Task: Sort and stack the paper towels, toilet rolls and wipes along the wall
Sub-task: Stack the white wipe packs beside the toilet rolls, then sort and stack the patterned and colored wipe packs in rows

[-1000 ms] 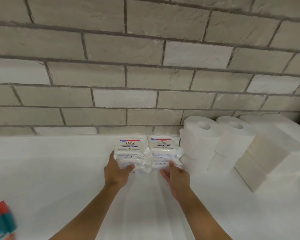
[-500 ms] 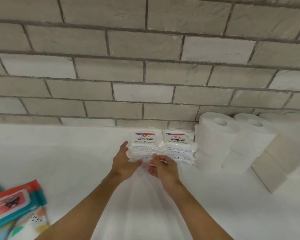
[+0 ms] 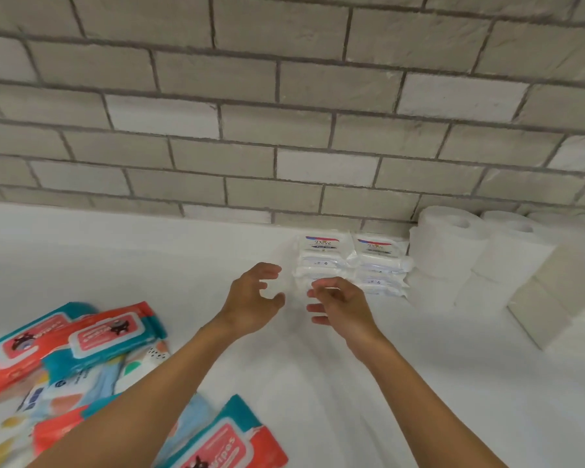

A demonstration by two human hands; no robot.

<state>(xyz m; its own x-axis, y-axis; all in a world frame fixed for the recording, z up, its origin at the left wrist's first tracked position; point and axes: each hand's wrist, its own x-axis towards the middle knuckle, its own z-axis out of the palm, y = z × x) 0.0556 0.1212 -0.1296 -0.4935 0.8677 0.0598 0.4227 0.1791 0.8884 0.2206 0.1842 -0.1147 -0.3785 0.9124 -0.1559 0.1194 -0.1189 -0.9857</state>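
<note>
Starts at the fingers (image 3: 267, 270) of the left hand (image 3: 250, 298): spread apart and loosely curled, thumb out beneath them, pinching nothing. Finds much the same on the fingers (image 3: 321, 283) of the right hand (image 3: 343, 305): apart, bent a little, gripping nothing, tips blurred. Shows both hands palm toward palm with a gap between, hanging above the white surface (image 3: 183, 251), not touching each other.

Just past the right fingertips, at one o'clock, meets two stacks of white wipes packs (image 3: 323, 255), side by side and touching, backed against the brick wall (image 3: 284, 130), with a blue and red label on each top pack. Cannot tell whether the right fingertips brush the nearer stack.

Further out at two o'clock, just beside the wipes, finds toilet rolls (image 3: 450, 244) upright, two high, in a row along the wall. Beyond them at three o'clock, a block of folded paper towels (image 3: 547, 298) against the rolls.

Out at eight o'clock from the left hand, well apart from the wall, shows a loose heap of teal and red wipes packs (image 3: 105, 332), overlapping, lids up. At six o'clock, beside the left forearm, one more red-lidded pack (image 3: 230, 444), cut off by the lower edge.
</note>
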